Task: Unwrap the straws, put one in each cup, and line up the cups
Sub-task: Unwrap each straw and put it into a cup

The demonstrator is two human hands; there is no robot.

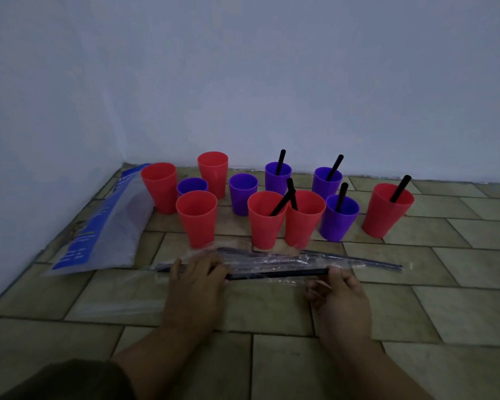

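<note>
Clear plastic wrap (274, 262) is spread on the tiled floor (416, 313), just in front of the cups. A black straw (277, 274) inside the wrap is held at both ends: the left hand (197, 280) is closed over 1 end, and the right hand (334, 290) is pinched on the other. More wrapped straws (358, 259) are seen lying just behind it. 6 red cups (197, 217) and 5 purple cups (339, 217) are set in a loose bunch near the wall. 6 cups on the right are filled with 1 straw each. A blue bag (98, 223) is laid at the left, beside the cups.
</note>
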